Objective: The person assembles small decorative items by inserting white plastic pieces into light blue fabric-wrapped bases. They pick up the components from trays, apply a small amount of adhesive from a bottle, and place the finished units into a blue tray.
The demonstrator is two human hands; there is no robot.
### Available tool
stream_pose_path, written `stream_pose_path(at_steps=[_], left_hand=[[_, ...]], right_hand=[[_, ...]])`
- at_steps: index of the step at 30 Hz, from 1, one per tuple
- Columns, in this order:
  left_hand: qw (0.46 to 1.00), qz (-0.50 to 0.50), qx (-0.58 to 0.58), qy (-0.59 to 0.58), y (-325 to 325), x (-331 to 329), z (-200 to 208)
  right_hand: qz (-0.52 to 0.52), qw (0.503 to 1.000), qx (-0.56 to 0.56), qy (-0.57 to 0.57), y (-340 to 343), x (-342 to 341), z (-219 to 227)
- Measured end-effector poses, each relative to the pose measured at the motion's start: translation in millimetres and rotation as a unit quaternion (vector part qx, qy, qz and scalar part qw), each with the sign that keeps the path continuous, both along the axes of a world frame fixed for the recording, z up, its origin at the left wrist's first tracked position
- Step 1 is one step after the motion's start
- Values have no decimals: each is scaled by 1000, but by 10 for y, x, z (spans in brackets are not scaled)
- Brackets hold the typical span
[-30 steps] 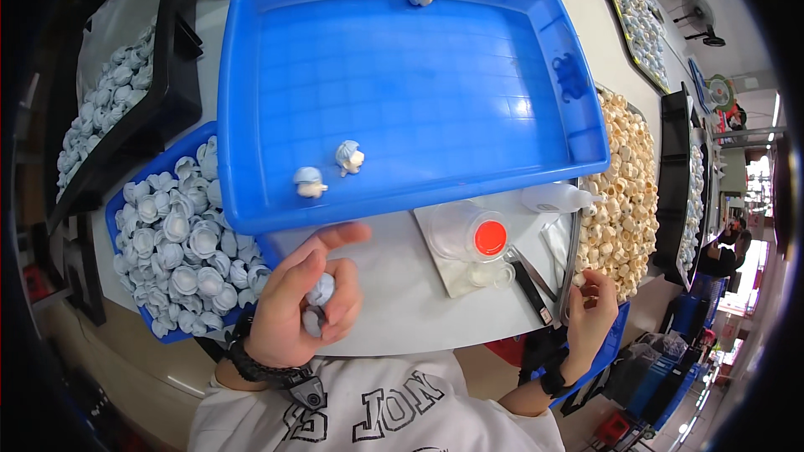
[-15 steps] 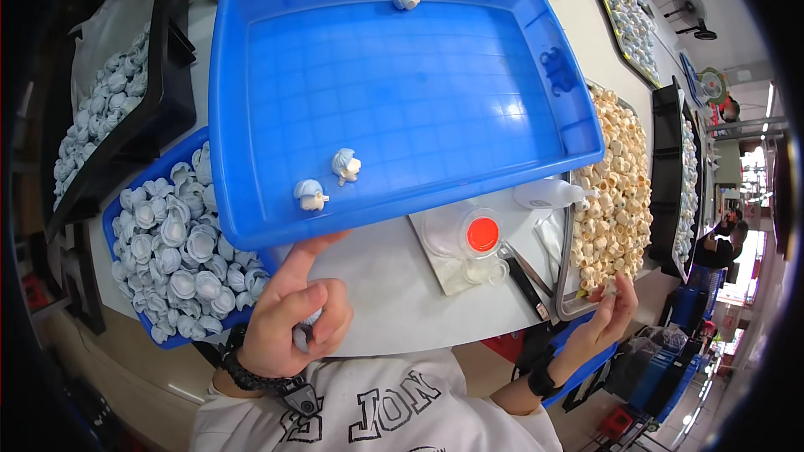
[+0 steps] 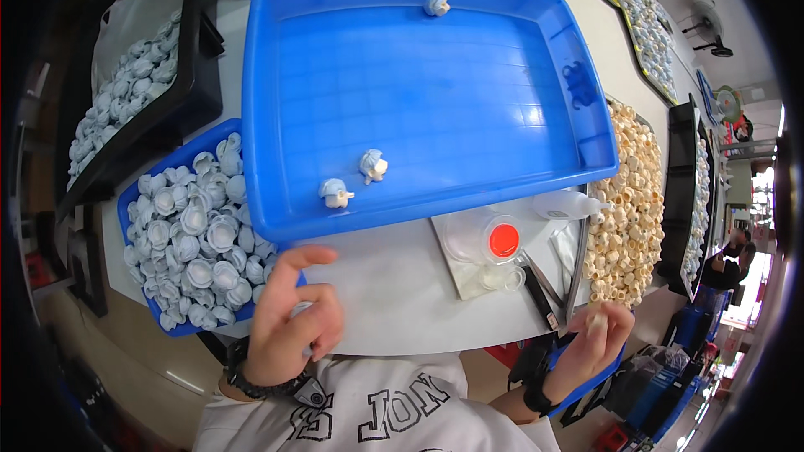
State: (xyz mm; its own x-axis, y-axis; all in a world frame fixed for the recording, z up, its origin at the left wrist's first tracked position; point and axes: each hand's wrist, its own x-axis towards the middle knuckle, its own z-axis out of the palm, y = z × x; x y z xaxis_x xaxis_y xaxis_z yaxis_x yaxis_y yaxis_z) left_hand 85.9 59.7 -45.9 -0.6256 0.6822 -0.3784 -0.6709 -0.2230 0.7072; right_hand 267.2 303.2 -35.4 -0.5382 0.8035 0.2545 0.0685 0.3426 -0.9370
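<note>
My left hand is in front of the blue tray's near edge, its index finger raised and the other fingers curled round a pale blue shell-like piece, mostly hidden. Over the near end of the metal tray, my right hand pinches a small cream-coloured piece between thumb and fingers. Inside the large blue tray lie three joined pieces, cream with pale blue caps: one near the front left, another beside it, and one at the far side.
A blue bin of pale blue shells stands left, below a black bin of similar ones. Cream pieces heap on the metal tray at right. Between lie a white squeeze bottle, a red-centred clear container and tweezers.
My right hand has drawn back from the heap toward me, with the cream piece in its fingers. The left hand's index finger has come away from the tray edge. The whole view has shifted slightly.
</note>
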Motion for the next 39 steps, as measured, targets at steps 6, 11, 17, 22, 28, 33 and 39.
stream_pose_path(at_steps=[6, 11, 17, 22, 28, 33, 39], left_hand=[[995, -90, -9, -32, -41, -2, 2], [995, -82, -19, -59, 52, 32, 6], [997, -65, 1, -52, -69, 41, -51], [997, -67, 14, -35, -128, 40, -68], [973, -224, -59, -10, -212, 8, 5], [951, -297, -11, 81, -185, -32, -36], [980, -180, 82, -33, -40, 61, -106]], right_hand=[[461, 840, -282, -49, -642, -498, 9], [396, 712, -579, 23, -1002, -1003, 14], [342, 688, -636, 68, -1031, -1201, -85], [342, 677, -648, 74, -970, -1215, -169], [370, 647, -660, 96, -907, -1072, -317], [396, 690, -606, 26, -862, -980, -245], [430, 892, -134, -19, -701, -557, 25]])
